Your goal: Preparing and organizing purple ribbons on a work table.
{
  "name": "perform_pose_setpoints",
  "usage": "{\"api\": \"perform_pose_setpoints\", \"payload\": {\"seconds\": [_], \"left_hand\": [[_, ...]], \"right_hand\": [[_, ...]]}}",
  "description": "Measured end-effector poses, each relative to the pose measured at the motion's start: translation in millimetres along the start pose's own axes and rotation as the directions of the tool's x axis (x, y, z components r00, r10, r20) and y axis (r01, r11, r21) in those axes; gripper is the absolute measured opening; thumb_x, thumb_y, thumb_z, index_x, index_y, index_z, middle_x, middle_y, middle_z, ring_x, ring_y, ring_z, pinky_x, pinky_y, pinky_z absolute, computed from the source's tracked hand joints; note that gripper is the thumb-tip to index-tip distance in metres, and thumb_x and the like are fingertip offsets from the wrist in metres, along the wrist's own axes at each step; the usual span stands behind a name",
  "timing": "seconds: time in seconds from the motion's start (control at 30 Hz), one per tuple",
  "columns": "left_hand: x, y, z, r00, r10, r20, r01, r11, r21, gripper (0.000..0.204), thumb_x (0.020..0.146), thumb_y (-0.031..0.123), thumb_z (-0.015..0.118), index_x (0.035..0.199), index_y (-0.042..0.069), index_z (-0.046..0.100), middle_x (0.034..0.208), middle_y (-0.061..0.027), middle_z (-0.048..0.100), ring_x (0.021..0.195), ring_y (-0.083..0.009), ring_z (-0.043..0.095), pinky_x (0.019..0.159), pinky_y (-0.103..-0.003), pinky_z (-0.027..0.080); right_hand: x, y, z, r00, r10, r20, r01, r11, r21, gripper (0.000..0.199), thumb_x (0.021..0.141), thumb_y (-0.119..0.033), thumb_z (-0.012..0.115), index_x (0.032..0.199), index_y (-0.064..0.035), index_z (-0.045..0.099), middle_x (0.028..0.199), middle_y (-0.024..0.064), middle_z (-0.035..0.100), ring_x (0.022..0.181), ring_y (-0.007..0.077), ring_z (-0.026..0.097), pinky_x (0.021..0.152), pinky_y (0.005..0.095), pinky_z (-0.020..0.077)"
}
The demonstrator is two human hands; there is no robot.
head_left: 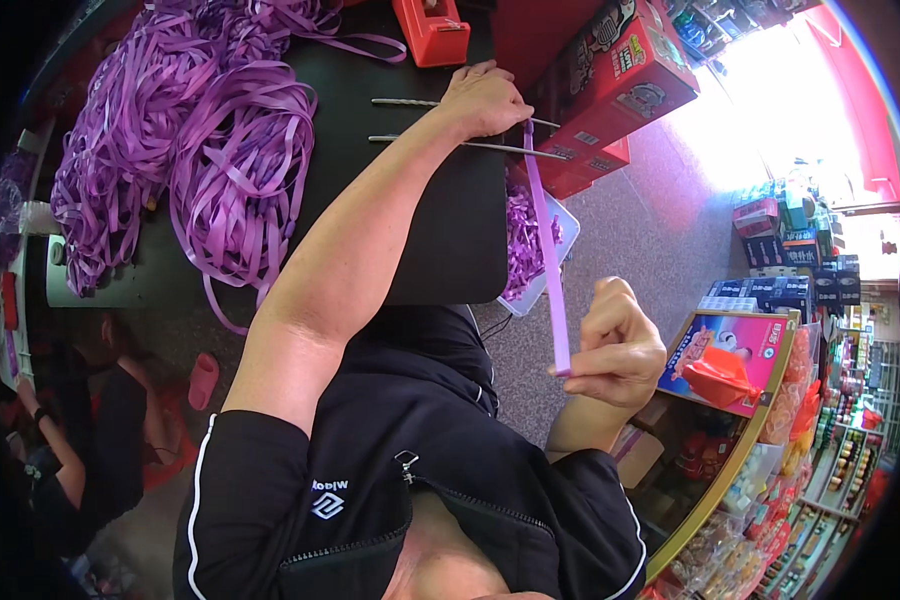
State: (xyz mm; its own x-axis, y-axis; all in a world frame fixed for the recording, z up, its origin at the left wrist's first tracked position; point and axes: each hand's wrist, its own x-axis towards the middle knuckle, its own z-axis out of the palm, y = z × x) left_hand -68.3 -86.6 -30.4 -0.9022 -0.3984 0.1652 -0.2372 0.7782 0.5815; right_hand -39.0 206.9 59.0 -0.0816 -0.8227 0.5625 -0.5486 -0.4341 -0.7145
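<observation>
- Pinching the purple ribbon (544,225) near its lower end with the right hand (615,350), thumb against curled fingers
- Stretched straight up to beside the left hand (487,100), just past the edge of the black table (450,235)
- Reaching over the upper metal rod (405,102) with the left; cannot tell its finger grip
- Likely light, limp, perhaps slippery; probably best gripped flat across the width, close to the end

A pink slipper (203,381) lies on the floor (650,240) near a co-worker (67,462). Opposite stand stacked boxes (765,290), a gold-edged case (792,338) bearing red plastic (722,377), and shelves (832,508).
</observation>
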Motion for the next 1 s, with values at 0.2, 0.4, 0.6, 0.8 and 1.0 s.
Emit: {"api": "perform_pose_setpoints", "payload": {"seconds": [0.2,0.4,0.6,0.8,1.0], "left_hand": [[0.6,3.0,3.0,1.0,-0.019,-0.022,0.02,0.999,0.026,0.028,0.082,0.039,0.058,0.092,0.018,0.074,0.138,-0.0067,0.047,0.137,-0.0277,0.027,0.111,-0.043,0.019],[2.9,3.4,4.4,1.0,-0.015,-0.016,0.015,1.0,0.014,0.029,0.081,0.038,0.059,0.091,0.017,0.075,0.137,-0.0074,0.047,0.137,-0.0284,0.027,0.11,-0.044,0.019],[1.3,10.6,1.9,1.0,-0.03,0.009,0.03,1.0,-0.005,0.031,0.078,0.042,0.061,0.088,0.017,0.075,0.135,-0.0077,0.049,0.135,-0.0279,0.029,0.11,-0.044,0.019],[0.9,4.7,6.3,0.996,-0.057,-0.065,0.057,0.998,-0.001,0.029,0.077,0.038,0.062,0.089,0.015,0.075,0.133,-0.0057,0.052,0.134,-0.0266,0.032,0.109,-0.043,0.021],[3.5,4.2,3.8,0.999,-0.044,-0.002,0.044,0.996,0.074,0.031,0.083,0.039,0.058,0.097,0.016,0.074,0.136,-0.0041,0.049,0.136,-0.0254,0.028,0.11,-0.043,0.019]], "right_hand": [[37.8,11.5,-13.5,0.989,-0.142,-0.049,0.146,0.986,0.076,0.027,0.064,-0.027,0.079,0.076,-0.0047,0.071,0.072,0.0023,0.052,0.068,0.0161,0.045,0.062,0.0308,0.0296],[94.4,22.4,-43.6,0.972,-0.084,-0.218,0.114,0.985,0.128,0.024,0.081,-0.029,0.068,0.076,-0.0061,0.061,0.08,0.0053,0.042,0.079,0.0179,0.035,0.069,0.0342,0.0257],[81.6,14.1,-26.6,0.975,-0.221,0.024,0.216,0.966,0.139,0.027,0.062,-0.03,0.079,0.065,-0.0049,0.069,0.069,0.0029,0.052,0.062,0.0171,0.044,0.057,0.0312,0.0317],[13.1,3.1,-6.1,0.944,0.067,0.324,-0.084,0.996,0.041,0.025,0.06,-0.023,0.082,0.079,-0.008,0.074,0.074,0.0006,0.056,0.068,0.0186,0.05,0.06,0.0336,0.0383],[-49.9,8.8,7.8,0.824,0.424,0.377,-0.498,0.859,0.123,0.03,0.068,-0.014,0.08,0.093,0.0006,0.07,0.086,0.0072,0.051,0.078,0.0183,0.052,0.065,0.0299,0.0424]]}}
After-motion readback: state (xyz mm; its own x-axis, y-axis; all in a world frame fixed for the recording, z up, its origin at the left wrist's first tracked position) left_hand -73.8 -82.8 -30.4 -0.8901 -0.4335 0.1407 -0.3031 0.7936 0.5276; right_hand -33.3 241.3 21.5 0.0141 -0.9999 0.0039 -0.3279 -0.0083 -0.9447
